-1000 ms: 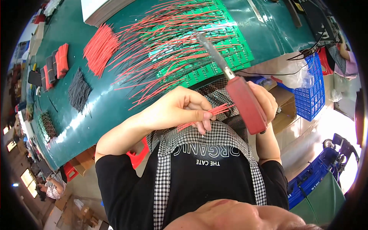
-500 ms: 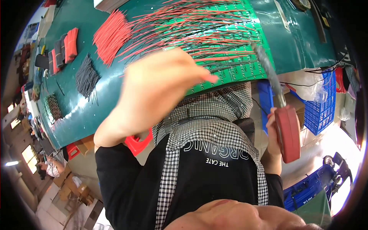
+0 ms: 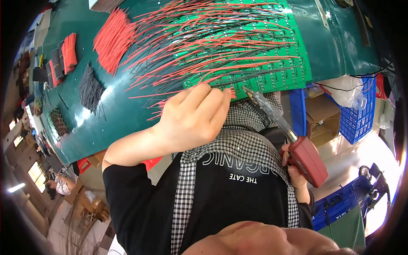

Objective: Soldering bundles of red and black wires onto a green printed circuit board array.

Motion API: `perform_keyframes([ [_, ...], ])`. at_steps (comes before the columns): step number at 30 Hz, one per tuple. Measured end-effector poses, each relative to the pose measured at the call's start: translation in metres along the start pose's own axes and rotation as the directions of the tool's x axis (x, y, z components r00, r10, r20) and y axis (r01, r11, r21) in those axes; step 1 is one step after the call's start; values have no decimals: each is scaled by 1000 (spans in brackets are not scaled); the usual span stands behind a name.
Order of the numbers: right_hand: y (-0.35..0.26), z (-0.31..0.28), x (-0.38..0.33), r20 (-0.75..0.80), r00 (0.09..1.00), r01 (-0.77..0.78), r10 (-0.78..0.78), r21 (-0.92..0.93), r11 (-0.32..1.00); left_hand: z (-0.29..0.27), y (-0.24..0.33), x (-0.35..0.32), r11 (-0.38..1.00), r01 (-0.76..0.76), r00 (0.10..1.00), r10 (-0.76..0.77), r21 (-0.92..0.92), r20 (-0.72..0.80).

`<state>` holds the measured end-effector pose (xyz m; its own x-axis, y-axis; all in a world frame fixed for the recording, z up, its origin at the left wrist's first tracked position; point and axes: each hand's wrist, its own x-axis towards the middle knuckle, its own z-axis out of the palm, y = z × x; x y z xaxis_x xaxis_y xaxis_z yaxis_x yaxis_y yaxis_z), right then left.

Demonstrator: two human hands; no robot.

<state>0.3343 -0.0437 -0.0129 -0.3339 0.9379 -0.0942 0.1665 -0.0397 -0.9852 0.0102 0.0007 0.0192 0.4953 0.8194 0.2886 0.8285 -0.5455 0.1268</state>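
My left hand (image 3: 195,119) reaches over the near edge of a green circuit board panel (image 3: 272,72) with its fingers curled. Short red wire ends (image 3: 232,92) stick out past its fingertips. Many loose red wires (image 3: 212,42) fan across the board. My right hand (image 3: 295,172) grips the red handle of a soldering gun (image 3: 308,159). The gun's long barrel slants up and left, and its tip (image 3: 246,90) sits at the board's near edge, just right of my left fingertips.
On the dark green table (image 3: 114,114) lie a heap of cut red wires (image 3: 112,40), a black wire bundle (image 3: 91,87) and smaller bundles (image 3: 68,53) further left. A blue crate (image 3: 357,114) and a cardboard box (image 3: 323,112) stand below the table at right.
My left hand went from my chest up to the board's near edge. The soldering gun swung out to the right, then came back with its tip beside my left fingertips.
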Motion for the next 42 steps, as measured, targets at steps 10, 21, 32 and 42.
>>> perform_keyframes([
  [10,6,-11,0,95,994,-34,52,-183,983,-1,0,-2,997,45,997,-41,-66,70],
  [21,6,-14,0,111,993,-2,29,-243,970,1,2,2,996,35,998,-31,-78,58],
  [32,1,-6,-4,-1,998,-56,56,42,998,1,4,4,997,42,997,-37,-68,74],
  [42,5,-15,-6,55,990,-129,128,9,992,-4,8,7,997,61,990,-54,-48,130],
])
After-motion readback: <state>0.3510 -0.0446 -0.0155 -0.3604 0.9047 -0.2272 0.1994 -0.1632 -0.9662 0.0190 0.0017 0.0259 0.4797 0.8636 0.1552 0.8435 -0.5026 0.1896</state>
